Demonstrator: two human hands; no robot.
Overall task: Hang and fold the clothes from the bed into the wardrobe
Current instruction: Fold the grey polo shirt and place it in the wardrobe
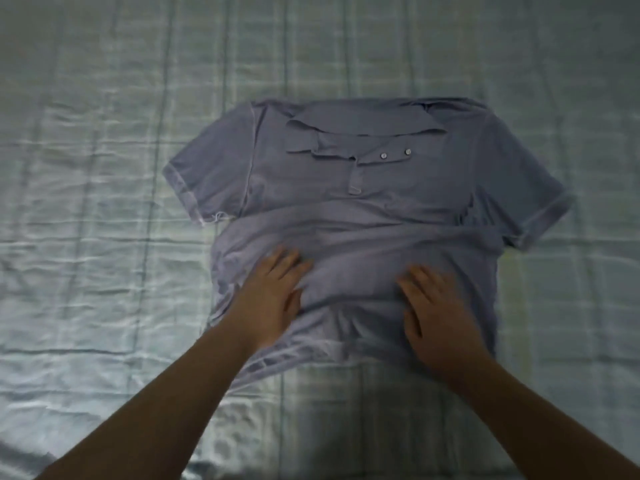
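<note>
A pale blue-grey polo shirt (363, 202) lies face up on the bed, collar at the far side, both short sleeves spread out. Its placket is unbuttoned and flipped to the right, showing two buttons. The lower body of the shirt is bunched into folds. My left hand (273, 299) rests flat on the lower left of the shirt, fingers apart. My right hand (436, 306) lies flat on the lower right, fingers spread. Neither hand pinches the cloth. The hem lies under and between my wrists.
The bed (104, 202) is covered with a pale, wrinkled checked sheet that fills the whole view. No other clothes, hangers or wardrobe are in view.
</note>
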